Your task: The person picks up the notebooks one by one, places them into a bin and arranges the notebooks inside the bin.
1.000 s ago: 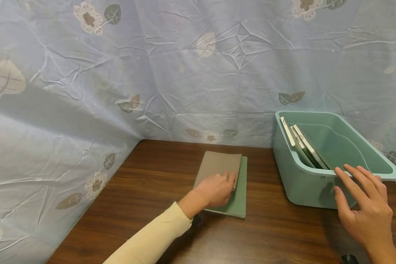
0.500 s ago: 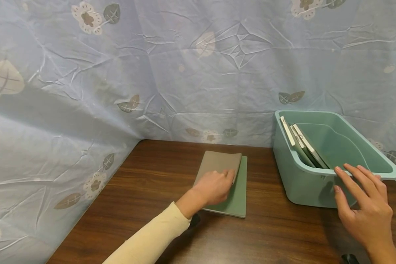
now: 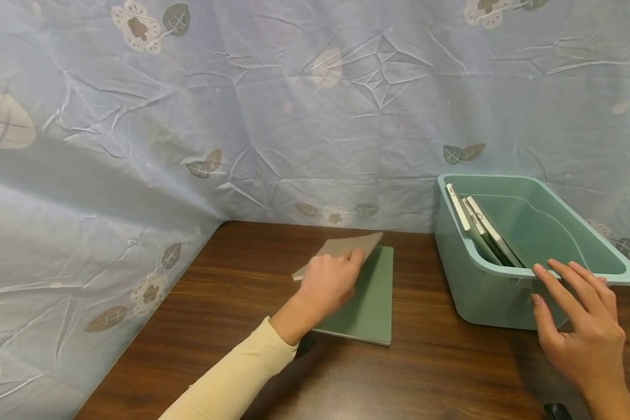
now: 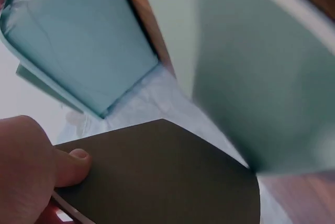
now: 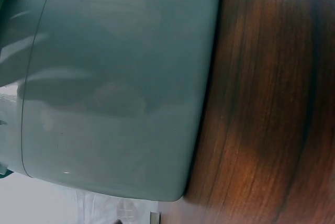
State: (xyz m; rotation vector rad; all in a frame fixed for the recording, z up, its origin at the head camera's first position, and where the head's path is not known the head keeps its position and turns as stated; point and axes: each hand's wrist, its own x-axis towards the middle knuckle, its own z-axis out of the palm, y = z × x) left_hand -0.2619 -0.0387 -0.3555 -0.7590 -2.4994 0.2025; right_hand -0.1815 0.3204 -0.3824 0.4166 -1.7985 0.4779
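My left hand point(image 3: 329, 280) grips a thin taupe notebook point(image 3: 354, 244) by its right edge and holds it tilted, that edge raised. In the left wrist view my thumb point(image 4: 73, 166) presses on the notebook's dark cover point(image 4: 172, 177). Under it a green notebook point(image 3: 375, 303) lies flat on the table, its left part hidden by the hand and the taupe notebook. My right hand point(image 3: 583, 326) rests its fairly straight fingertips on the near rim of a pale green plastic bin point(image 3: 504, 294). The right wrist view shows mostly the bin's wall point(image 5: 115, 88).
Several thin books or notebooks point(image 3: 485, 233) stand leaning against the left wall inside the bin. The brown wooden table point(image 3: 425, 373) ends at a floral curtain point(image 3: 294, 116) at the back and left. A small black object point(image 3: 556, 411) sits by the right wrist.
My left hand has lifted the right edge of the taupe notebook and moved slightly left, tilting it up and baring more of the green one. The right hand stays on the rim.
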